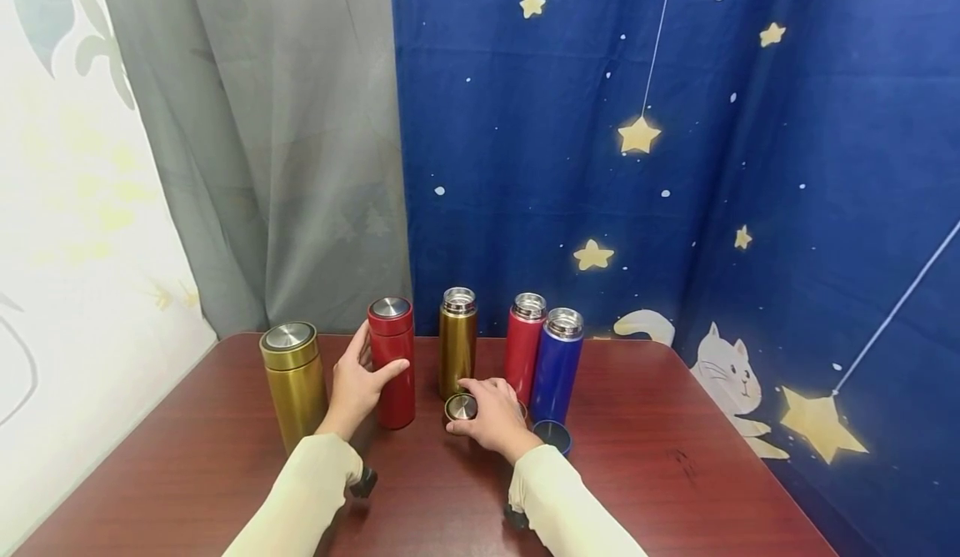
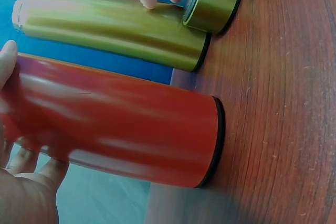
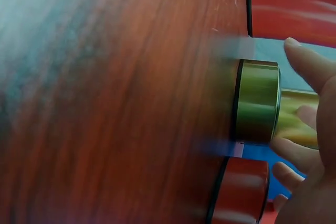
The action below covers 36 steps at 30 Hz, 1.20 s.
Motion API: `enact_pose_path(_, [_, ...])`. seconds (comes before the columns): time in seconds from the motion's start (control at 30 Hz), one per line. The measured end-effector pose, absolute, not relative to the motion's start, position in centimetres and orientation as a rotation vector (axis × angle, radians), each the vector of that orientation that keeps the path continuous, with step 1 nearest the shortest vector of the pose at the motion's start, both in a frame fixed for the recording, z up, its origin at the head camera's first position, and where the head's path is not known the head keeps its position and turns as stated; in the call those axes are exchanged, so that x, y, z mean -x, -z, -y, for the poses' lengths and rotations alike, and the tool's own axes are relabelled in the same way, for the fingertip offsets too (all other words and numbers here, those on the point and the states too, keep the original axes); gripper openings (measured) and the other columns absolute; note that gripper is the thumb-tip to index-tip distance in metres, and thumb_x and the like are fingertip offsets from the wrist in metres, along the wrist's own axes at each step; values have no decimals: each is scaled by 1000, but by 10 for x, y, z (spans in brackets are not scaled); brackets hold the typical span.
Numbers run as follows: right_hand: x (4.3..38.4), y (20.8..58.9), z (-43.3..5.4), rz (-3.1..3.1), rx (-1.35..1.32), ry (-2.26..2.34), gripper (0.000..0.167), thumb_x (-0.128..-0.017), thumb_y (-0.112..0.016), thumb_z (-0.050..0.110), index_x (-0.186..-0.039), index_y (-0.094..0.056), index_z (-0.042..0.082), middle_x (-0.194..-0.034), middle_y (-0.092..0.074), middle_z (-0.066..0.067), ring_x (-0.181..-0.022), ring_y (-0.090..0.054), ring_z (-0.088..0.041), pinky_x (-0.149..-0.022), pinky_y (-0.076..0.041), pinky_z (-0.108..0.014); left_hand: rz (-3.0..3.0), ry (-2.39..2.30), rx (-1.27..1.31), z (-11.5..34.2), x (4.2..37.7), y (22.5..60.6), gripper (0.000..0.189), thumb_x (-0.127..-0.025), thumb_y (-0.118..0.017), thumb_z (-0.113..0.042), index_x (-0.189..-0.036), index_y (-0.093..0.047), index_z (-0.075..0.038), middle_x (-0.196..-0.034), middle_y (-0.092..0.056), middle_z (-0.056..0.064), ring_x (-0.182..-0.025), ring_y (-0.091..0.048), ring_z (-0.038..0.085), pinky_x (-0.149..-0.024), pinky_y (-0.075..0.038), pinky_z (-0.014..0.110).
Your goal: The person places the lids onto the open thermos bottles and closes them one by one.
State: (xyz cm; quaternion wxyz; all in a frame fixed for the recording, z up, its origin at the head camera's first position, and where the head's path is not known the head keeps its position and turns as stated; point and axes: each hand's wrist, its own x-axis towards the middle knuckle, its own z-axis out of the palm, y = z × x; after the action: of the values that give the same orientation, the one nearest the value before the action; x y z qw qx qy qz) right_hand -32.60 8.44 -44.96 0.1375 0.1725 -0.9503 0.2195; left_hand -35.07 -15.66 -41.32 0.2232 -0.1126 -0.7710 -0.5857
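My left hand (image 1: 356,382) grips a red thermos (image 1: 393,365) with a steel-topped lid on, standing upright on the table; in the left wrist view its fingers (image 2: 31,161) lie along one side and the thumb on the other. My right hand (image 1: 495,415) hovers around a gold lid (image 1: 461,407) that sits on the table before an uncapped gold thermos (image 1: 457,348). Seen from the right wrist, the thumb (image 3: 307,64) is spread apart from the gold lid (image 3: 257,100), and a fingertip is right at its rim. A red lid (image 3: 241,190) sits beside it, partly hidden in the head view.
An uncapped red thermos (image 1: 522,344) and an uncapped blue thermos (image 1: 557,373) stand at the right, with a blue lid (image 1: 552,436) in front. A larger capped gold thermos (image 1: 296,390) stands on the left of the table (image 1: 660,490). Curtains (image 1: 525,165) hang behind.
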Motion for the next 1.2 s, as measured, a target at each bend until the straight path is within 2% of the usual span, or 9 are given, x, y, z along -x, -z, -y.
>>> enact_pose_path(0.33, [329, 457, -82, 2796, -500, -574, 71, -69, -84, 49, -130, -59, 23, -112, -66, -3, -112, -47, -26, -93, -39, -46, 2137, 1619, 307, 157, 356, 414, 96, -77, -84, -28, -154, -28, -16, -147, -44, 14, -131, -47, 31, -102, -42, 46])
enact_pose_path(0.63, [327, 454, -84, 2813, -525, -584, 62, -72, -85, 33, -127, -60, 22, -110, -67, -3, -108, -48, -25, -87, -40, -44, 2123, 1616, 288, 155, 358, 415, 95, -79, -83, -25, -154, -27, -15, -148, -43, 15, -131, -46, 32, -105, -40, 47])
enact_pose_path(0.9, [329, 455, -89, 2818, -536, -576, 61, -72, -85, 34, -127, -60, 22, -111, -68, -2, -106, -50, -22, -84, -44, -41, 2155, 1575, 193, 150, 352, 415, 92, -81, -81, -28, -155, -27, -18, -145, -45, 15, -127, -48, 33, -104, -40, 50])
enact_pose_path(1.2, [330, 455, -94, 2806, -561, -591, 61, -73, -84, 34, -128, -60, 21, -109, -68, -2, -104, -53, -22, -85, -44, -41, 2111, 1487, 43, 129, 337, 416, 86, -84, -78, -22, -152, -27, -10, -148, -38, 16, -133, -39, 34, -108, -32, 56])
